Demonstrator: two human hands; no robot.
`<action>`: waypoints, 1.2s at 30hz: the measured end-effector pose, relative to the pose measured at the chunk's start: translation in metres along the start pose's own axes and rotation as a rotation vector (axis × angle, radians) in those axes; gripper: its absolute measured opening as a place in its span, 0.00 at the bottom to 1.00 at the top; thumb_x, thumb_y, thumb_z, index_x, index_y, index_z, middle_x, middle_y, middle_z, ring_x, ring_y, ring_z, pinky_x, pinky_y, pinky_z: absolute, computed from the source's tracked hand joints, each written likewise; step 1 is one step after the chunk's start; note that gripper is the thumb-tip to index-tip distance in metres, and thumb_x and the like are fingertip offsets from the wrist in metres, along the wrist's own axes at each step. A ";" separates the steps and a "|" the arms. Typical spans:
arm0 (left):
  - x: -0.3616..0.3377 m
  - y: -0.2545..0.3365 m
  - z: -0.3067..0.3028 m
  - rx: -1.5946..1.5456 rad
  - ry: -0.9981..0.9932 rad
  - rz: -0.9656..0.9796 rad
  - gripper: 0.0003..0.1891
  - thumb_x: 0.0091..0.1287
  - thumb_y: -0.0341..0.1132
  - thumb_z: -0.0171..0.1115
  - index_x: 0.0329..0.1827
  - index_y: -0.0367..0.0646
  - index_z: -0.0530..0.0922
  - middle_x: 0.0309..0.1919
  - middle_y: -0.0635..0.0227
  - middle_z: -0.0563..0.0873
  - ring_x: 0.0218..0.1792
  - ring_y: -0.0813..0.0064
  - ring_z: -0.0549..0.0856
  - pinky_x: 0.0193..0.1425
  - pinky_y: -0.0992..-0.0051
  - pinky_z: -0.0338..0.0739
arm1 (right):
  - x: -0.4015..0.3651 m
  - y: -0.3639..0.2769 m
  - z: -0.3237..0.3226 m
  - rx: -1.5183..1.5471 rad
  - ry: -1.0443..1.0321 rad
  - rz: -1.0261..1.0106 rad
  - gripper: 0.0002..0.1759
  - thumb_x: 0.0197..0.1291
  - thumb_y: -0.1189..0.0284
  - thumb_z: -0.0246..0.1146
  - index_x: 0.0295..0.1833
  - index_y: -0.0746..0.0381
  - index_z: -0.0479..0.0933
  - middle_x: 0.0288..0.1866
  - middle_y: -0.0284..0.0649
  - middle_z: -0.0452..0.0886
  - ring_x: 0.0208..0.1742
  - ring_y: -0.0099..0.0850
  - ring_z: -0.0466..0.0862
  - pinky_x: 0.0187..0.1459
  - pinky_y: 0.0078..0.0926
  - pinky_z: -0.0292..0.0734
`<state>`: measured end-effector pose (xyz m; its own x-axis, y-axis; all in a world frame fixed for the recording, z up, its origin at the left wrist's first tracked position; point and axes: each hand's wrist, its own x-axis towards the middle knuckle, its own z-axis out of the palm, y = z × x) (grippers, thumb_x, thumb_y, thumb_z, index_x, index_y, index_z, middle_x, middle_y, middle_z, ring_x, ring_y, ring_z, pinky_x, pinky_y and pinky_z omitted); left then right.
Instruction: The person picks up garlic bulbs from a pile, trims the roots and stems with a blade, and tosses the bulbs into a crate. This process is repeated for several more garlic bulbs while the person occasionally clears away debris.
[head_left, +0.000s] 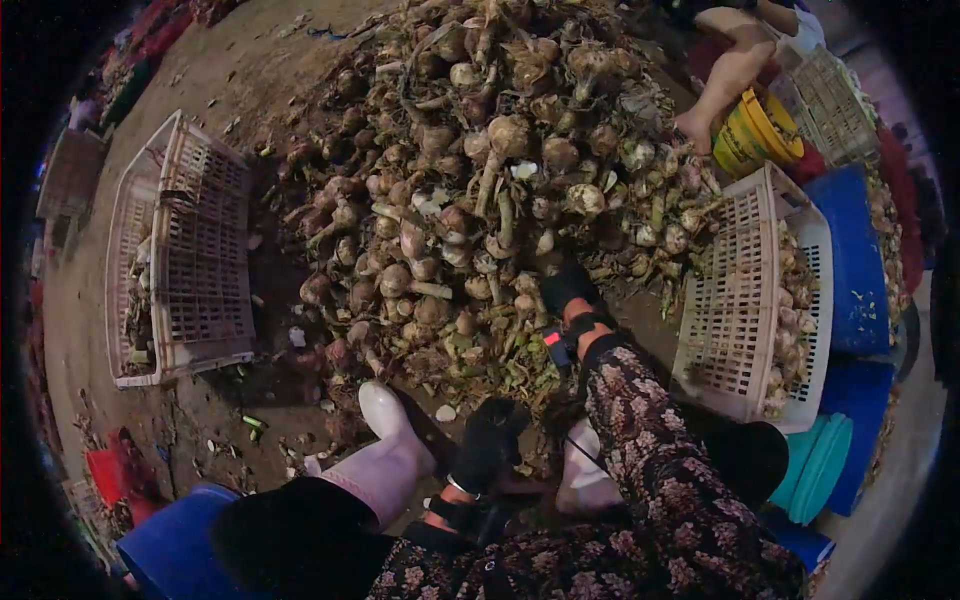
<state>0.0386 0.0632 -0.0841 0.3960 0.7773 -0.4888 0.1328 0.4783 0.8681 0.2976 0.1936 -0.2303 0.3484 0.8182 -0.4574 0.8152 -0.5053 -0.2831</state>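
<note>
A large heap of soil-covered bulbs with thick stems, like garlic or onions (pixel 430 240), spreads over the ground in front of me. My right hand (pixel 568 287), in a black glove, reaches to the near edge of this heap. Its fingers blend into the shadow there, so their grip cannot be made out. Low between my boots is my left hand (pixel 487 440), also in a black glove. The fingers look curled, and whatever may be in them is too dark to name. Leaf and stem scraps (pixel 500 370) lie just beyond it.
A white plastic crate (pixel 205 270) stands at the left. Another crate (pixel 730 300) at the right holds bulbs. Blue tubs (pixel 845 260), a teal bucket (pixel 815 465) and a yellow bucket (pixel 750 130) line the right side. Another person's bare limb (pixel 735 75) shows beyond. My white boot (pixel 385 460) is near the heap.
</note>
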 end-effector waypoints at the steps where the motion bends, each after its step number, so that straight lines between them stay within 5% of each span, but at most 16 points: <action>1: 0.001 0.000 0.000 0.013 0.005 -0.002 0.16 0.61 0.40 0.62 0.40 0.35 0.73 0.22 0.69 0.77 0.15 0.80 0.74 0.17 0.76 0.69 | -0.003 0.005 -0.004 0.043 -0.007 -0.028 0.26 0.46 0.67 0.69 0.51 0.62 0.72 0.49 0.42 0.76 0.49 0.34 0.76 0.51 0.32 0.71; 12: -0.012 0.002 0.016 0.508 0.170 0.292 0.15 0.58 0.42 0.61 0.42 0.41 0.76 0.31 0.52 0.82 0.31 0.51 0.82 0.32 0.61 0.76 | -0.133 0.006 -0.062 0.451 -0.064 -0.639 0.32 0.43 0.66 0.72 0.55 0.62 0.70 0.53 0.41 0.75 0.53 0.30 0.75 0.55 0.30 0.70; 17: -0.050 0.060 0.016 0.724 0.117 0.501 0.16 0.53 0.38 0.62 0.45 0.45 0.75 0.32 0.56 0.82 0.32 0.53 0.82 0.32 0.61 0.76 | -0.230 -0.032 -0.132 0.473 -0.186 -0.664 0.27 0.48 0.65 0.68 0.54 0.63 0.70 0.50 0.40 0.76 0.52 0.29 0.75 0.52 0.29 0.71; 20: -0.065 0.065 0.017 0.762 0.076 0.626 0.16 0.51 0.36 0.62 0.43 0.45 0.75 0.33 0.58 0.81 0.32 0.54 0.82 0.32 0.61 0.76 | -0.240 -0.009 -0.119 0.411 -0.251 -0.831 0.25 0.51 0.67 0.63 0.56 0.64 0.70 0.55 0.44 0.74 0.57 0.39 0.74 0.61 0.33 0.65; 22: -0.074 0.071 0.016 0.797 0.064 0.670 0.15 0.50 0.35 0.62 0.42 0.45 0.75 0.33 0.58 0.80 0.32 0.54 0.82 0.32 0.62 0.75 | -0.261 -0.017 -0.128 0.682 -0.204 -0.843 0.27 0.49 0.62 0.64 0.54 0.65 0.71 0.48 0.43 0.77 0.47 0.29 0.77 0.48 0.29 0.71; 25: -0.083 0.078 0.017 0.826 0.051 0.694 0.14 0.49 0.34 0.61 0.40 0.44 0.74 0.33 0.59 0.79 0.33 0.55 0.81 0.32 0.62 0.75 | -0.263 -0.002 -0.127 0.714 -0.383 -0.776 0.25 0.48 0.73 0.60 0.55 0.64 0.71 0.55 0.43 0.75 0.56 0.32 0.75 0.59 0.27 0.67; 36: -0.080 0.077 0.022 0.785 -0.015 0.602 0.16 0.46 0.35 0.62 0.39 0.43 0.72 0.31 0.58 0.79 0.33 0.55 0.81 0.33 0.62 0.74 | -0.279 -0.016 -0.144 0.535 -0.444 -0.632 0.25 0.49 0.74 0.61 0.56 0.63 0.70 0.54 0.38 0.75 0.53 0.27 0.75 0.56 0.24 0.70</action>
<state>0.0367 0.0288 0.0235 0.6058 0.7941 0.0499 0.4679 -0.4062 0.7849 0.2538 0.0129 0.0238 -0.3847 0.8602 -0.3349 0.4335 -0.1519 -0.8883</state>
